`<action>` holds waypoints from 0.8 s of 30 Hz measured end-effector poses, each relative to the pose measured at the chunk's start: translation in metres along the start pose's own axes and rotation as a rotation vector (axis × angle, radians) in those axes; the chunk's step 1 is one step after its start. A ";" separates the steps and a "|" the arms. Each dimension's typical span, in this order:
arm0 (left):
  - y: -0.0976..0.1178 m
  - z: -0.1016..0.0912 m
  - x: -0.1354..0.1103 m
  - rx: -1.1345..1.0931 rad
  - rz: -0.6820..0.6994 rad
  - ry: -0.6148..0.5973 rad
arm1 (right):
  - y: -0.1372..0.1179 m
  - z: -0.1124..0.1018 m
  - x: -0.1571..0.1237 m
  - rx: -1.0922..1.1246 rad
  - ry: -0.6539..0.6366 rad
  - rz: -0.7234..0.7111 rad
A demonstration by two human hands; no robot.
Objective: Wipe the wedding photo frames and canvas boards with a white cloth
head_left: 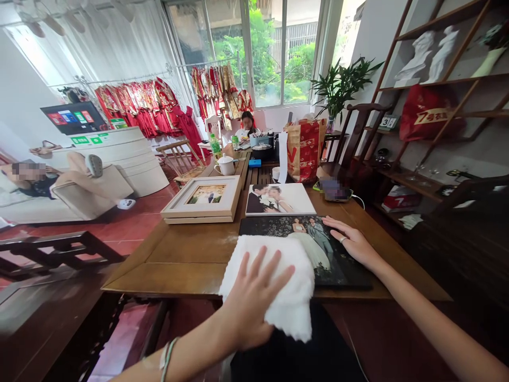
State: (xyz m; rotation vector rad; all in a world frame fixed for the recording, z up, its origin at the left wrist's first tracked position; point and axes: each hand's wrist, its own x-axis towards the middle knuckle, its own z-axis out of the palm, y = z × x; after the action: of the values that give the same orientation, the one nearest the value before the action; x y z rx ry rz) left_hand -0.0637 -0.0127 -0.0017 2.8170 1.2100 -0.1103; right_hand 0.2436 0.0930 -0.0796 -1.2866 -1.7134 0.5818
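Observation:
My left hand point(254, 297) lies on a white cloth point(234, 265) with its fingers spread. The cloth covers the lower left part of a dark wedding photo panel point(274, 227) and hangs down past the table's front edge. On the panel's right side rests my right hand point(353, 241), its fingers stretched out flat and a ring on one of them. The panel pictures a couple, she in a white gown and he in a grey suit. Just behind it lies a lighter wedding photo panel point(298, 199).
Stacked picture frames point(233, 199) sit left on the wooden table point(170, 254). Behind are a white lidded cup point(226, 165), a paper bag point(312, 151), a green-capped bottle point(216, 147) and a phone point(336, 190) with a cable. One person sits at the far end; another lies on a sofa point(91, 188).

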 end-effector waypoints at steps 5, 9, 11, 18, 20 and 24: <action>-0.006 -0.002 0.007 -0.009 0.010 0.035 | 0.002 0.000 0.000 -0.004 -0.004 0.010; -0.042 -0.002 0.050 0.028 -0.026 0.142 | 0.001 -0.001 0.001 -0.006 -0.016 0.014; -0.059 -0.002 0.073 0.048 -0.051 0.176 | 0.000 -0.002 0.001 -0.007 -0.018 0.017; -0.077 -0.001 0.099 0.046 -0.155 0.203 | -0.002 -0.002 0.000 -0.013 -0.015 0.019; -0.071 0.001 0.087 0.039 -0.143 0.211 | -0.001 -0.002 0.000 -0.013 -0.015 0.008; -0.044 0.007 0.045 0.010 -0.108 0.164 | 0.001 0.000 0.000 -0.021 -0.018 -0.002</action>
State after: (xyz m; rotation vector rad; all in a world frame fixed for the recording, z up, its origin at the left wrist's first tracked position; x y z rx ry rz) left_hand -0.0650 0.0498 -0.0148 2.8153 1.3984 0.1117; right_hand 0.2444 0.0935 -0.0803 -1.2979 -1.7393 0.5775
